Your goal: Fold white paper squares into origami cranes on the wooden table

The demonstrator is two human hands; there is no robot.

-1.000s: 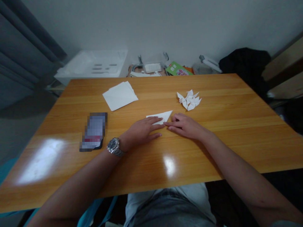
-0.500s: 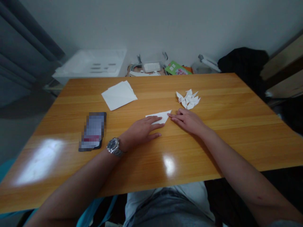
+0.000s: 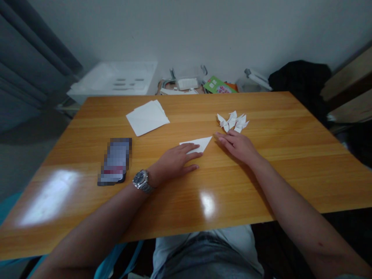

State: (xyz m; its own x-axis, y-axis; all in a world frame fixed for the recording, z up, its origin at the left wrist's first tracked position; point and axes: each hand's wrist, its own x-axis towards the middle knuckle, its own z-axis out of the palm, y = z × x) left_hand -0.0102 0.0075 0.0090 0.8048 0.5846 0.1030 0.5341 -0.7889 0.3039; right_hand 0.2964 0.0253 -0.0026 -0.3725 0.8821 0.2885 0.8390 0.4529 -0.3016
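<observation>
A folded piece of white paper (image 3: 205, 143), pointed at its right end, lies flat on the wooden table (image 3: 186, 209). My left hand (image 3: 181, 159), with a metal watch (image 3: 141, 179) on its wrist, rests over the paper with fingers stretched out, pressing on it and covering part of it. Just right of the paper's tip is my right hand (image 3: 236, 145), apart from the paper, fingers extended and holding nothing. Close behind that hand sits a cluster of folded white paper shapes (image 3: 232, 121).
Loose white sheets (image 3: 148, 117) lie stacked at the back left. A phone (image 3: 116, 161) with a blurred-out screen rests left of my left hand. Beyond the table's far edge are a white plastic bin (image 3: 116, 77), a green booklet (image 3: 217, 85) and a dark cloth (image 3: 299, 81).
My right hand has slid right and slightly away from me, off the paper's tip, which now shows fully. My left hand stays on the paper. The view has shifted slightly.
</observation>
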